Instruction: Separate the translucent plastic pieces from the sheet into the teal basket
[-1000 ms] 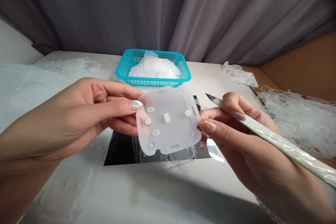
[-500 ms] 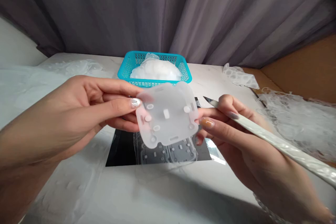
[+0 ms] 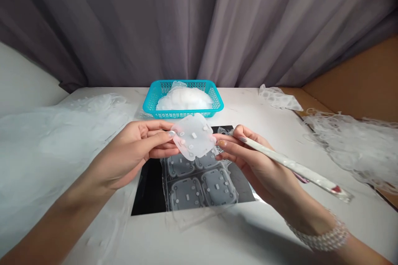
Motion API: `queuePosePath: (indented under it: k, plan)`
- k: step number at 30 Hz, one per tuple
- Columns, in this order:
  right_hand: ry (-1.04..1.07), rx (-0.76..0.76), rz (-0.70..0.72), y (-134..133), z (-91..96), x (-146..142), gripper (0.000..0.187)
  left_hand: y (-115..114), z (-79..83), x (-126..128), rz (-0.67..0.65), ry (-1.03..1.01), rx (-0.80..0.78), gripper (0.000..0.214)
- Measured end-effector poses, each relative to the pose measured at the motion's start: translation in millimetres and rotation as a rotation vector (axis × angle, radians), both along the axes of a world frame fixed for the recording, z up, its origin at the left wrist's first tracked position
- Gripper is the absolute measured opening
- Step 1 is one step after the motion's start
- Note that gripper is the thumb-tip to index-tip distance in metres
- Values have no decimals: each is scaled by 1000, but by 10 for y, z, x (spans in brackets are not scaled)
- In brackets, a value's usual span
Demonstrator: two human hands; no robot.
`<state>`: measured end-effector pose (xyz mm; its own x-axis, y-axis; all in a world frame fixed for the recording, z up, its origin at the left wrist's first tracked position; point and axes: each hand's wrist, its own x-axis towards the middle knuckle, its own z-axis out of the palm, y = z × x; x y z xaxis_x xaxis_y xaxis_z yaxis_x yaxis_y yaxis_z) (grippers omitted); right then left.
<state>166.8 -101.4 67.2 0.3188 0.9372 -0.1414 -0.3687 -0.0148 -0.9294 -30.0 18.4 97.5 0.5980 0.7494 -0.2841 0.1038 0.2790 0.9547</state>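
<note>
A translucent square silicone piece [image 3: 195, 140] with rounded corners and small raised bumps is held up between both hands. My left hand [image 3: 139, 149] pinches its left edge between thumb and fingers. At its right edge, the thumb and fingers of my right hand [image 3: 251, 149] grip it. A slim white pen-shaped craft knife [image 3: 292, 165] also lies in my right hand, its tip hidden behind the fingers. Beneath the hands, a translucent sheet of similar square pieces [image 3: 217, 186] rests on a black mat [image 3: 149, 190].
Behind the hands stands a blue basket [image 3: 183, 114] with a heap of white pieces [image 3: 186, 99]. Translucent sheets [image 3: 56, 149] are piled on the left. Scrap webbing [image 3: 357, 145] lies on the right, and a smaller scrap [image 3: 280, 98] lies farther back. A grey curtain [image 3: 174, 25] hangs behind the table.
The silicone piece and both hands now appear smaller and farther from the camera, and the piece has turned somewhat. More of the sheet on the mat shows. Both hands keep their hold.
</note>
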Motion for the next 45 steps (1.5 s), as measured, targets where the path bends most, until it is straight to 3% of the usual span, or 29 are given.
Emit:
queuePosePath:
  k: [12,22,31,35,38,41,43,45]
  plan:
    - [18,-6,13,27,14,4,37,30,-83,26,-53,-1,-68,19]
    - [63,-28,24,27,-10,8,43,-113,-46,38,-77,35,48,20]
    - [122,-42,-41,89,-83,81,34,-72,-73,65,-96,26,-7,21]
    - [89,-13,-4,46,-108,78,35,-84,-141,128,-140,21,-39,25]
    - [-49,26,30,-45,-176,109,40,-205,-302,194,-225,43,-67,40]
    - [-363,15,-201,-177,-295,479,37,-250,-587,234,-191,131,12,59]
    - [-622,-18,-489,-355,-317,938,31,-161,-799,250,-170,144,119,62]
    - [-754,-49,-712,-605,-265,1451,21,-3,-967,251,-214,157,228,60]
